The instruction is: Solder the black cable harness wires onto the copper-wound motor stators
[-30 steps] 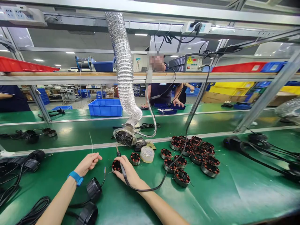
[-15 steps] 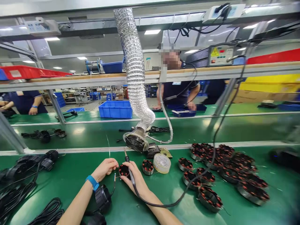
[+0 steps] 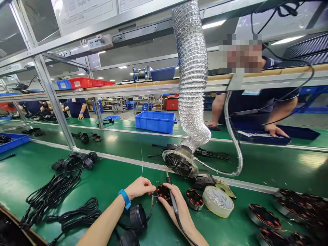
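My right hand [image 3: 179, 205] is closed around a soldering iron [image 3: 172, 198], whose tip points up and away from me. Its thumb and fingers also hold a small motor stator [image 3: 163, 192] with dark windings and red-orange parts. My left hand [image 3: 140, 188], with a blue wristband, is pinched close to the stator's left side. A thin solder wire [image 3: 142, 159] comes down to this hand; the fingertips hide its end. Stripped coloured leads [image 3: 152, 199] rise beside the stator from a black round housing [image 3: 138, 217]. A second stator [image 3: 194, 199] lies right of my right hand.
A fume hose [image 3: 192, 85] ends in a grilled fan [image 3: 179, 162] just beyond my hands. Right are a tape roll [image 3: 219, 201] and several stators [image 3: 265, 215]. Black cables [image 3: 56, 188] lie left. Across the bench, a co-worker's hand [image 3: 276, 130] rests at a dark blue tray.
My view has turned left and come nearer, so the bench things sit further right in the picture. Both hands keep nearly the same places around the stator.
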Demonstrator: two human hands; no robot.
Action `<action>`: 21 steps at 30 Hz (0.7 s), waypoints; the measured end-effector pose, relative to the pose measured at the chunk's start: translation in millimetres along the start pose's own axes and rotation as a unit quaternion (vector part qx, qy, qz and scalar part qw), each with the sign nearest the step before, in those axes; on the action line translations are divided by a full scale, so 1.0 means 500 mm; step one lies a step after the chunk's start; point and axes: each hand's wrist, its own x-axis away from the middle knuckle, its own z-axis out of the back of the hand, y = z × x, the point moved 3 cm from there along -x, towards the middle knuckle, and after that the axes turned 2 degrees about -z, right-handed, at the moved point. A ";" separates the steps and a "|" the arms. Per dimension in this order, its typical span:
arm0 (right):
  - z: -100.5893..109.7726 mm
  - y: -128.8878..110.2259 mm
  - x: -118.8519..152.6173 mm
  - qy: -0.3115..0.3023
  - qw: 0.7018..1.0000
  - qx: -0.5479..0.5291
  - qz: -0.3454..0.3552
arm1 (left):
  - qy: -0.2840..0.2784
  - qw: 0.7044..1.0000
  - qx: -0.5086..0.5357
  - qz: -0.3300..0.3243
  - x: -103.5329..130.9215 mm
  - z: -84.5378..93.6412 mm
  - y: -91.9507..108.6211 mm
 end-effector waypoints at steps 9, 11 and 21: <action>0.002 -0.015 0.004 -0.004 1.000 -0.016 -0.014 | -0.023 0.994 -0.081 -0.070 0.006 0.010 0.019; 0.001 -0.016 0.001 -0.009 1.000 -0.024 -0.016 | -0.017 0.994 -0.071 -0.083 -0.009 -0.001 0.026; 0.009 -0.014 0.001 0.012 0.999 -0.043 -0.021 | -0.056 0.995 -0.080 -0.035 0.004 -0.011 0.010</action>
